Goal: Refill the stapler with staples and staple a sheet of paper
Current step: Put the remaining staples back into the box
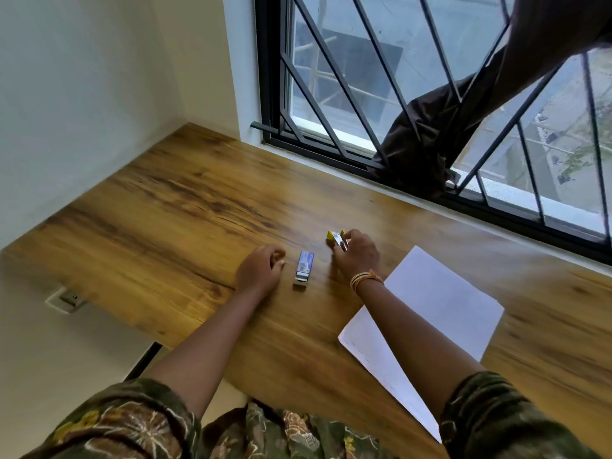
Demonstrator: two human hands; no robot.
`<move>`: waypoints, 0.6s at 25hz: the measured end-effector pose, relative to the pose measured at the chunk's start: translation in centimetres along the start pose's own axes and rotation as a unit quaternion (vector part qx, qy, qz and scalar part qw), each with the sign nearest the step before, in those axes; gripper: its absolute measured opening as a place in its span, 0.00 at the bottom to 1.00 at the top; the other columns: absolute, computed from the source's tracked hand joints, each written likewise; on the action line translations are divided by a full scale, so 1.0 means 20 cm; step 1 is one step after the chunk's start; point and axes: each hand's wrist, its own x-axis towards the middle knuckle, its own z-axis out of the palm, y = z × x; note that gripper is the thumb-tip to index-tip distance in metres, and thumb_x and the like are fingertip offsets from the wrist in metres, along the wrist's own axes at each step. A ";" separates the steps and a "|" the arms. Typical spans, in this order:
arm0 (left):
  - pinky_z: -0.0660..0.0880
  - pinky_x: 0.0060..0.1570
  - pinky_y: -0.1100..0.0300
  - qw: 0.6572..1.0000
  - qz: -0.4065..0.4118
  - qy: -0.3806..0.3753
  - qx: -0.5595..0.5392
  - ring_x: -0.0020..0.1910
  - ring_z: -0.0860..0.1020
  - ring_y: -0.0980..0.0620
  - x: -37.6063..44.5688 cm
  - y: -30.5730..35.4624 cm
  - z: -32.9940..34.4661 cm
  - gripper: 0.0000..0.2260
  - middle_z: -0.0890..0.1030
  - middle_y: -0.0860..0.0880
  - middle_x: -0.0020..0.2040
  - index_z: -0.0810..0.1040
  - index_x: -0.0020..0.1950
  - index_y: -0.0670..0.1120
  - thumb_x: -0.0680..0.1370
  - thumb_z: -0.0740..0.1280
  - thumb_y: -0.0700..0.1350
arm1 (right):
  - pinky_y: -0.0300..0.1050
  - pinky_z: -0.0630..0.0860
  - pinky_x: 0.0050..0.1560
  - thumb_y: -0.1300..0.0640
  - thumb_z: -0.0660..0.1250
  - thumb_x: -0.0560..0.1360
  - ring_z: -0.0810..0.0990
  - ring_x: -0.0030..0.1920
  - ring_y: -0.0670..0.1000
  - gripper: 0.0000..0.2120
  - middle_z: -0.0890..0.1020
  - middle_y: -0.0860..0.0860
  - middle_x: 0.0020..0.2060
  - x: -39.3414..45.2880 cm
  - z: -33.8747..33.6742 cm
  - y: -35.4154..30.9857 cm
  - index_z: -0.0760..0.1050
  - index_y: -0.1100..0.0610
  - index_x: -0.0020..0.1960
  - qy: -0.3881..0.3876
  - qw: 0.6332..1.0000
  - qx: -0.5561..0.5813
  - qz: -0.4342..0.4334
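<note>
Since the refill comes first, each thing is listed by how it should handle:
Stapler: the small yellow and metal stapler (336, 239) sits on the wooden desk (185, 207), far side of the hands; likely light, hard and slick, so pinch its sides.
Right hand (357, 256): fingers curled on the stapler, grasping it.
Staple box (303, 268): small cardboard box, just between the hands; light, easily crushed, its drawer end partly out.
Left hand (260, 270): loosely clenched beside the box, whether it pinches anything, cannot tell.
Paper (427, 313): one thin floppy sheet lying right of the right wrist, overhanging the desk edge.
</note>
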 end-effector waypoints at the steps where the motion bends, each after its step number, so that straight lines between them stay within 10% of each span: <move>1: 0.69 0.39 0.63 1.000 -0.003 0.002 0.006 0.49 0.79 0.51 0.02 0.01 0.00 0.10 0.81 0.51 0.51 0.79 0.56 0.52 0.75 0.67 0.47 | 0.47 0.75 0.45 0.50 0.70 0.71 0.80 0.48 0.57 0.16 0.81 0.56 0.48 0.01 0.00 0.01 0.77 0.57 0.55 -0.001 1.000 -0.013 -0.001; 5: 0.66 0.36 0.63 0.999 -0.018 0.041 0.021 0.46 0.81 0.52 0.05 0.03 0.02 0.08 0.83 0.55 0.48 0.80 0.53 0.55 0.75 0.66 0.51 | 0.49 0.76 0.44 0.51 0.72 0.68 0.76 0.44 0.55 0.18 0.77 0.56 0.47 -0.06 0.00 0.01 0.79 0.58 0.54 0.045 0.991 0.001 -0.128; 9: 0.64 0.32 0.64 0.996 0.015 0.076 0.049 0.43 0.80 0.53 0.03 0.04 0.04 0.07 0.82 0.54 0.47 0.79 0.52 0.54 0.76 0.65 0.51 | 0.40 0.75 0.54 0.59 0.70 0.70 0.77 0.53 0.52 0.23 0.76 0.55 0.58 -0.11 0.03 -0.04 0.74 0.59 0.64 -0.189 0.948 0.059 -0.251; 15: 0.65 0.32 0.64 0.997 -0.016 0.066 0.029 0.41 0.78 0.54 0.00 0.07 0.04 0.07 0.82 0.54 0.45 0.80 0.51 0.51 0.77 0.64 0.50 | 0.35 0.68 0.57 0.58 0.72 0.69 0.74 0.61 0.53 0.31 0.74 0.56 0.62 -0.04 0.00 -0.07 0.68 0.60 0.70 -0.281 0.933 0.039 -0.221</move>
